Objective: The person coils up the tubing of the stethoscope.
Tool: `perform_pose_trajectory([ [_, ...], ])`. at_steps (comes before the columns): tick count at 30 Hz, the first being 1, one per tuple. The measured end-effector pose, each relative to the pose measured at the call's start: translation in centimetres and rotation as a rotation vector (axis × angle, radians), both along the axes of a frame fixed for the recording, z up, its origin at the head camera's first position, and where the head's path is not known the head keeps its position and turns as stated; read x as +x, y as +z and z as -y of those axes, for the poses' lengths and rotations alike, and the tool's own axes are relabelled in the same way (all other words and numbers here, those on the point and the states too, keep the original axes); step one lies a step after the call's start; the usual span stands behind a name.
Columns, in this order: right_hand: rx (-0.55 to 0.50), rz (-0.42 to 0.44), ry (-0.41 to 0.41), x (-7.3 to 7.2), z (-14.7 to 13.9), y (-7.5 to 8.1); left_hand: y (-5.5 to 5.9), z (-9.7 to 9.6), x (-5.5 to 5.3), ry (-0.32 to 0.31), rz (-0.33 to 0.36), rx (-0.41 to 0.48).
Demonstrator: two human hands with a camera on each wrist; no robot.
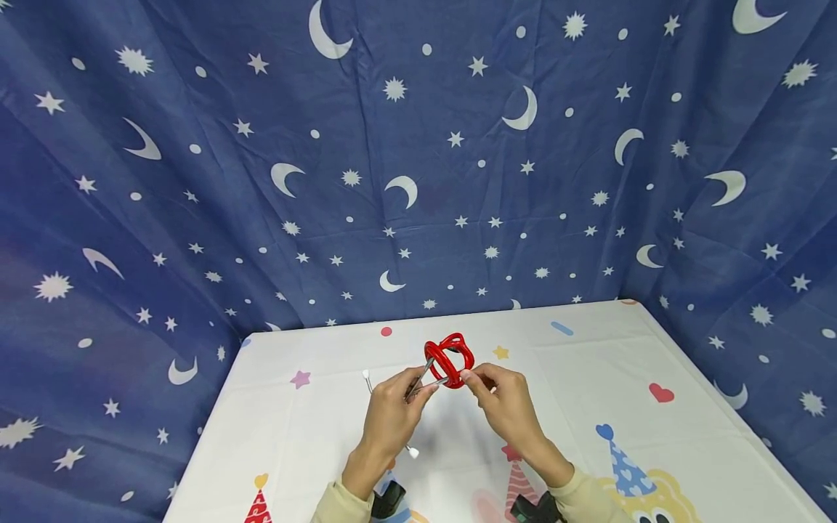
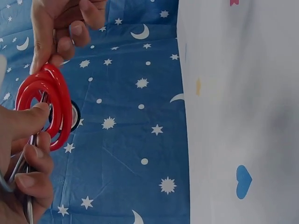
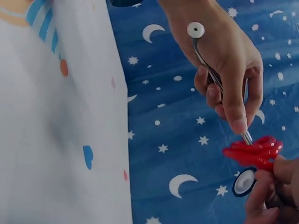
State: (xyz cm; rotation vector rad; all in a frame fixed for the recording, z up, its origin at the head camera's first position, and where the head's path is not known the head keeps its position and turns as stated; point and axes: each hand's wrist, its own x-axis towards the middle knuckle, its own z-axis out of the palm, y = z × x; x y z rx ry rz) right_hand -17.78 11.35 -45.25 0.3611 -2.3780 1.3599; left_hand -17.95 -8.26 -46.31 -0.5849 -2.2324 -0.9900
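A stethoscope with red tubing (image 1: 431, 353), looped into a small coil, is held up over the table between both hands. My left hand (image 1: 387, 414) grips its metal ear tubes (image 3: 209, 70), which run through the fingers; white ear tips (image 1: 413, 452) stick out on either side of the wrist. From the other side, my right hand (image 1: 510, 408) pinches the coiled tubing between thumb and fingers. Behind the coil in the left wrist view shows the dark-rimmed round chest piece (image 2: 76, 116); in the right wrist view its pale face hangs beside the right fingers (image 3: 264, 191).
Below the hands lies a table with a white cloth (image 1: 314, 428) printed with party hats, hearts and stars. A blue curtain (image 1: 418, 181) with moons and stars hangs behind the table and along its sides.
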Motion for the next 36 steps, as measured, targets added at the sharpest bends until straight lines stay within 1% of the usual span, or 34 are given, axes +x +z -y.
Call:
perform_pose_trajectory([
  [2, -0.096, 0.122, 0.03, -0.1, -0.2, 0.3, 0.1, 0.0, 0.0, -0.005, 0.004, -0.002],
  [4, -0.21, 0.216, 0.075, -0.4, -0.5, 0.4, 0.1, 0.0, 0.0, -0.018, 0.013, -0.006],
  [6, -0.293, 0.268, 0.109, -0.6, -0.6, 0.3, 0.2, 0.0, 0.1, -0.035, 0.023, -0.017],
  [7, -0.318, 0.276, 0.124, -0.6, -0.7, 0.4, 0.2, -0.1, 0.1, -0.043, 0.028, -0.021],
  [8, -0.33, 0.271, 0.133, -0.8, -0.8, 0.1, 0.1, -0.2, 0.1, -0.049, 0.032, -0.025],
  [9, -0.329, 0.255, 0.129, -0.8, -0.7, 0.1, 0.1, -0.2, 0.2, -0.053, 0.035, -0.029],
  [11, -0.293, 0.214, 0.088, -0.7, -0.7, 0.2, 0.1, -0.3, 0.3, -0.055, 0.034, -0.033],
  [14, -0.196, 0.15, 0.008, -0.6, -0.5, 0.3, 0.1, -0.3, 0.3, -0.05, 0.024, -0.033],
  [15, -0.171, 0.136, -0.017, -0.6, -0.5, 0.4, 0.1, -0.3, 0.3, -0.049, 0.017, -0.036],
  [17, -0.151, 0.128, -0.035, -0.6, -0.4, 0.4, 0.0, -0.3, 0.2, -0.047, 0.006, -0.047],
  [19, -0.171, 0.149, -0.023, -0.7, -0.4, 0.3, 0.0, -0.3, 0.1, -0.045, 0.003, -0.058],
  [21, -0.212, 0.188, 0.007, -0.8, -0.5, 0.3, -0.1, -0.2, 0.0, -0.046, 0.01, -0.073],
  [23, -0.241, 0.224, 0.033, -0.9, -0.7, 0.2, -0.2, 0.0, -0.1, -0.048, 0.024, -0.085],
  [25, -0.247, 0.256, 0.047, -1.2, -0.9, 0.1, -0.4, 0.1, -0.2, -0.051, 0.046, -0.1],
  [29, -0.256, 0.322, 0.073, -1.5, -1.1, -0.2, -0.7, 0.5, -0.5, -0.07, 0.116, -0.11],
  [34, -0.279, 0.391, 0.073, -2.0, -1.1, -0.7, -1.5, 0.8, -1.1, -0.106, 0.217, -0.092],
  [36, -0.306, 0.42, 0.075, -2.2, -1.0, -1.1, -1.9, 0.9, -1.4, -0.119, 0.251, -0.078],
])
